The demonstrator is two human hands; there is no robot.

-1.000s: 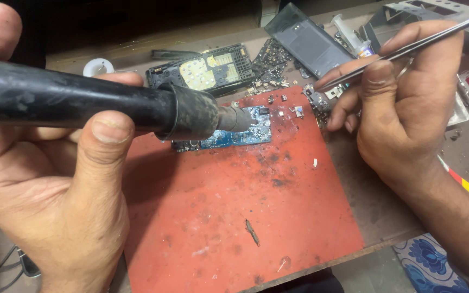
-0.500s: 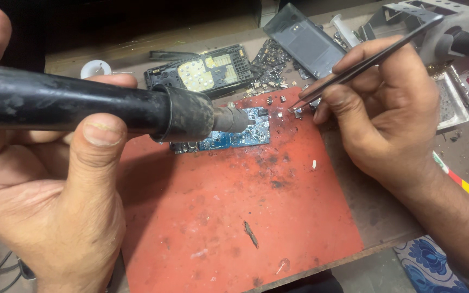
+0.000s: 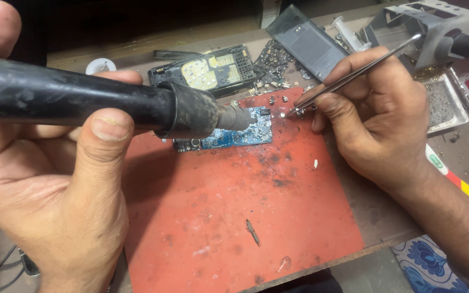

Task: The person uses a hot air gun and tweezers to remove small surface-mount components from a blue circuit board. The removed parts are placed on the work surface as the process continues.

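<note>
- The near end of the black heating tool (image 3: 82, 100) is cut off by the left edge of the frame, and its tip is hidden behind its own grey nozzle, so whether it touches anything cannot be told.
- Part of the blue circuit board (image 3: 240, 135) is covered by that nozzle; only its right and lower portions are seen, on the far part of the red work mat (image 3: 234, 217).
- The tool is clamped in the left hand (image 3: 55, 179), thumb pressed along the barrel; its long axis is laid nearly level across the frame, nozzle pointed right, over the board.
- Metal tweezers (image 3: 354, 76) are pinched shut in the right hand (image 3: 375, 119); their long axis is slanted from upper right down to lower left, tips set at the mat's far edge, just right of the board.
- What is gripped at the tips is too small to make out.
- Behind the mat, a stripped phone board (image 3: 207, 73), a grey casing (image 3: 305, 40) and scattered small parts are seen.
</note>
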